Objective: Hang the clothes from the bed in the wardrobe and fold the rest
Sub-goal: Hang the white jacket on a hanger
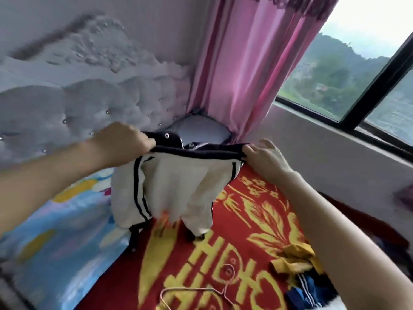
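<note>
A cream garment with dark navy trim and stripes (172,189) hangs in the air above the bed, its lower end touching the red blanket. My left hand (123,142) grips its dark top edge on the left. My right hand (266,157) pinches the same edge on the right. A thin pink wire hanger (201,289) lies on the red and yellow blanket (245,220) near the bottom. A yellow garment (292,258) and a blue striped garment (308,289) lie in a heap at the lower right.
A grey tufted headboard (78,104) stands behind the bed. A pink curtain (250,63) hangs in the corner beside the window (357,70). A blue patterned sheet (55,231) covers the left of the bed. A pillow (201,130) sits in the corner.
</note>
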The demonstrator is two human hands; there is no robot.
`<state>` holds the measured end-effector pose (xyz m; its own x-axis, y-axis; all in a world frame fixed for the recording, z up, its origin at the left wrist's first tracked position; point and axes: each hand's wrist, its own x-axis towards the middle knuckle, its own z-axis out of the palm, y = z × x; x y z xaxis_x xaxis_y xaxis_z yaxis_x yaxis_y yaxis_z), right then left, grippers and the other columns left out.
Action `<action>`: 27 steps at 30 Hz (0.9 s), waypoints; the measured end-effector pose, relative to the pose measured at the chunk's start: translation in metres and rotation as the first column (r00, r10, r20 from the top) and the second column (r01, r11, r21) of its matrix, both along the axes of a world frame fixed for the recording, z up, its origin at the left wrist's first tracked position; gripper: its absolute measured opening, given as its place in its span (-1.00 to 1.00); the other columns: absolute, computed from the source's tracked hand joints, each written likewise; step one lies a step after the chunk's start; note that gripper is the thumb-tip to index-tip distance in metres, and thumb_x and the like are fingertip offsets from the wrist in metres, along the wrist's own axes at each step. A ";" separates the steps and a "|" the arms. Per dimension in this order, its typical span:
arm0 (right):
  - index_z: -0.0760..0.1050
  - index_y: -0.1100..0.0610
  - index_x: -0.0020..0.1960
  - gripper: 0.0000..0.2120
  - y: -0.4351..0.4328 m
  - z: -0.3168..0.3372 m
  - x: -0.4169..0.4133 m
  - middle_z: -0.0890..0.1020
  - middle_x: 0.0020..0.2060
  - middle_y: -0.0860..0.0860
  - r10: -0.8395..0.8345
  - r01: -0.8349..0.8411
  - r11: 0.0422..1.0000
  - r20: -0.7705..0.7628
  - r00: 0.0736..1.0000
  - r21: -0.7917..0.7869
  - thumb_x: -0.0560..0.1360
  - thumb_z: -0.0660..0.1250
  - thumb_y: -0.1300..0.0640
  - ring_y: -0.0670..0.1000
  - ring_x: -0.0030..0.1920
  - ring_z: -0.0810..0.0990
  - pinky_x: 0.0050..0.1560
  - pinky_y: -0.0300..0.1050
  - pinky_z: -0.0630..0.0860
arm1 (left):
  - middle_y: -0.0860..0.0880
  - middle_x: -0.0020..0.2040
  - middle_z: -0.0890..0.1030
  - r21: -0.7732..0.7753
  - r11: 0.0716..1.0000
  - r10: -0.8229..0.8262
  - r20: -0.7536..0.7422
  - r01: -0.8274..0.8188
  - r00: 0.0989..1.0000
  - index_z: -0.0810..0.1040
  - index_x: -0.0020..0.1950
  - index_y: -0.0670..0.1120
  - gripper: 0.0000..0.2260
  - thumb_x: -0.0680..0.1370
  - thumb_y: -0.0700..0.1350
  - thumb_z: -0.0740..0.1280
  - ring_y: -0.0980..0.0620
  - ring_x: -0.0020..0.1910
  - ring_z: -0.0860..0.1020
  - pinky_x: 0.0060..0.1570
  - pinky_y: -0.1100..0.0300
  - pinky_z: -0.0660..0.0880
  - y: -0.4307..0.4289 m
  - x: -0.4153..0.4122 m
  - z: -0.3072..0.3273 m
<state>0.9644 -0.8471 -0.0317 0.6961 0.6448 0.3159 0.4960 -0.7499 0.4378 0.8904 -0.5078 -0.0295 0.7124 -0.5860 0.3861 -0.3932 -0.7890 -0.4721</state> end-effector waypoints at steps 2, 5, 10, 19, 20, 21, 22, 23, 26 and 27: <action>0.45 0.14 0.09 -0.84 -0.005 -0.057 -0.009 0.60 0.03 -0.01 -0.059 0.045 0.989 -0.095 0.994 -0.143 0.51 0.24 0.23 0.01 0.09 0.58 0.34 0.00 0.23 | -0.09 -0.58 0.46 0.001 0.998 -0.056 -0.143 0.057 0.988 0.50 -0.44 -0.19 -0.65 -0.05 -0.41 0.58 -0.05 -0.66 0.45 -0.68 0.29 0.30 -0.012 -0.018 -0.046; 0.35 0.14 0.29 -0.68 -0.012 -0.145 -0.039 0.49 0.25 0.01 -0.155 0.097 0.978 -0.327 0.932 -0.186 0.55 0.09 0.26 0.03 0.31 0.42 0.44 0.03 0.01 | -0.10 -0.51 0.53 0.023 0.999 -0.012 -0.375 0.022 0.927 0.53 -0.41 -0.13 -0.65 0.08 -0.04 0.66 -0.01 -0.56 0.54 -0.60 0.29 0.38 -0.026 -0.027 -0.126; 0.25 0.14 0.39 -0.58 -0.019 -0.224 -0.092 0.38 0.33 0.05 -0.278 0.143 0.943 -0.478 0.833 -0.300 0.54 0.11 0.24 0.07 0.38 0.31 0.44 0.08 -0.02 | -0.08 -0.60 0.44 -0.195 0.971 0.005 -0.556 -0.136 0.831 0.49 -0.49 -0.14 -0.62 0.33 0.07 0.54 0.00 -0.69 0.44 -0.68 0.37 0.28 -0.042 -0.068 -0.227; 0.64 0.09 -0.21 -0.65 0.002 -0.275 -0.161 0.66 -0.18 0.00 -0.153 0.111 0.985 -0.387 0.909 -0.130 0.01 0.56 0.13 -0.04 -0.13 0.66 -0.08 -0.12 0.58 | -0.15 -0.44 0.48 -0.253 0.865 0.183 -0.646 -0.434 0.741 0.63 -0.20 -0.24 -0.61 0.03 -0.30 0.61 -0.11 -0.54 0.49 -0.72 0.20 0.37 -0.041 -0.111 -0.314; 0.63 0.09 -0.24 -0.71 0.003 -0.272 -0.162 0.67 -0.15 0.02 -0.131 0.103 0.990 -0.370 0.920 -0.095 0.04 0.55 0.17 -0.02 -0.12 0.66 -0.08 -0.12 0.58 | -0.16 -0.42 0.49 -0.267 0.844 0.193 -0.659 -0.466 0.727 0.65 -0.15 -0.25 -0.56 0.01 -0.32 0.61 -0.12 -0.50 0.51 -0.72 0.19 0.38 -0.041 -0.111 -0.314; 0.61 0.09 -0.26 -0.78 0.007 -0.273 -0.165 0.68 -0.13 0.02 -0.098 0.087 0.995 -0.347 0.933 -0.047 0.11 0.51 0.20 -0.02 -0.11 0.66 -0.08 -0.12 0.57 | -0.17 -0.40 0.50 -0.262 0.823 0.212 -0.681 -0.504 0.701 0.65 -0.12 -0.25 -0.54 0.01 -0.34 0.61 -0.13 -0.47 0.51 -0.71 0.18 0.39 -0.039 -0.113 -0.315; 0.60 0.10 -0.27 -0.87 0.008 -0.274 -0.168 0.68 -0.12 0.03 -0.061 0.060 0.998 -0.318 0.946 -0.013 0.19 0.44 0.24 -0.01 -0.10 0.66 -0.08 -0.13 0.57 | -0.18 -0.40 0.51 -0.273 0.791 0.241 -0.684 -0.548 0.689 0.65 -0.12 -0.26 -0.55 0.02 -0.37 0.60 -0.15 -0.45 0.52 -0.71 0.18 0.40 -0.038 -0.113 -0.317; 0.59 0.10 -0.28 -0.90 0.010 -0.276 -0.172 0.68 -0.12 0.03 -0.030 0.038 0.999 -0.294 0.955 0.022 0.27 0.34 0.27 0.00 -0.10 0.66 -0.09 -0.13 0.56 | -0.20 -0.38 0.51 -0.266 0.766 0.281 -0.681 -0.585 0.677 0.65 -0.14 -0.28 -0.57 0.02 -0.40 0.59 -0.17 -0.42 0.52 -0.71 0.17 0.40 -0.035 -0.113 -0.318; 0.56 0.13 -0.28 -0.75 0.018 -0.285 -0.183 0.66 -0.13 0.04 0.018 0.010 0.995 -0.267 0.964 0.102 0.40 0.15 0.32 0.01 -0.09 0.65 -0.08 -0.10 0.55 | -0.20 -0.16 0.54 -0.134 0.732 0.395 -0.716 -0.669 0.575 0.59 -0.08 -0.26 -0.77 0.30 -0.35 0.50 -0.21 -0.15 0.53 -0.52 0.12 0.48 -0.026 -0.106 -0.311; 0.56 0.13 -0.27 -0.74 0.020 -0.288 -0.186 0.66 -0.11 0.04 0.022 0.010 0.993 -0.262 0.965 0.117 0.41 0.14 0.32 0.01 -0.07 0.65 -0.05 -0.08 0.53 | -0.14 0.00 0.50 -0.061 0.696 0.432 -0.760 -0.715 0.486 0.56 0.04 -0.19 -0.85 0.47 -0.26 0.38 -0.16 0.03 0.47 -0.38 0.11 0.50 -0.024 -0.101 -0.312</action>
<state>0.7787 -0.8271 -0.3197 0.7608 0.6188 0.1958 0.5863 -0.7846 0.2016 0.7891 -0.5320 -0.3417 0.9592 0.1211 -0.2556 0.1360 -0.9898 0.0414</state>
